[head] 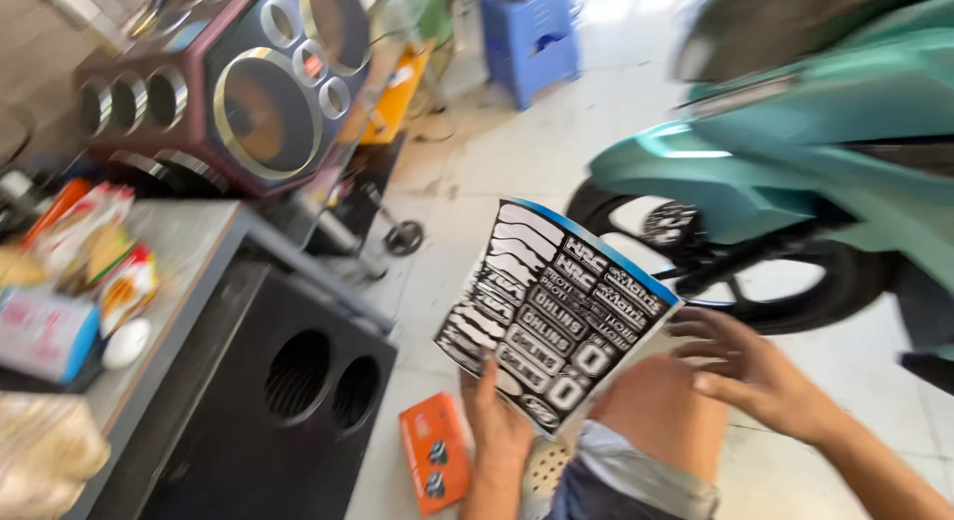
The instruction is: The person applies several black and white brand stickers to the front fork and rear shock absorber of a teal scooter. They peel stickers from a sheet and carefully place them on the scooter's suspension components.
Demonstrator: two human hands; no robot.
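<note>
1. Head cam looked down at a sticker sheet (553, 316), black w/ white decals and a blue top edge, held tilted over the person's bare knee (656, 413).
2. Left hand (494, 418) was clamped on the sheet's bottom edge, thumb on the printed face, fingers behind.
3. Right hand (757, 371) was open, fingers spread, hovering just beside the sheet's right edge; touching or not, couldn't tell, frame too blurred. It gripped nothing.
4. Hands were apart, the knee between them.
5. Step in hand, as I judged it: looking the sheet over, steadied one-handed, w/ the free hand near the edge. No decal looked lifted.
6. Any next move on the sheet would've called for a fingertip pinch at an edge or decal corner, w/ the left hand keeping it flat and steady; thin sheet, prob. bends easily.
7. Around: teal scooter (795, 132) to the right, its front wheel (735, 271) just behind the sheet.
8. Orange box (434, 463) lay on the pale tile floor (517, 162), near the left wrist.
9. Black speaker cabinet (288, 381) w/ two round ports stood at left; big speaker (229, 83) w/ gold-rimmed cones behind it.
10. Grey table (184, 242) at far left carried snack packets (94, 242). Blue plastic stool (530, 38) stood far back.
</note>
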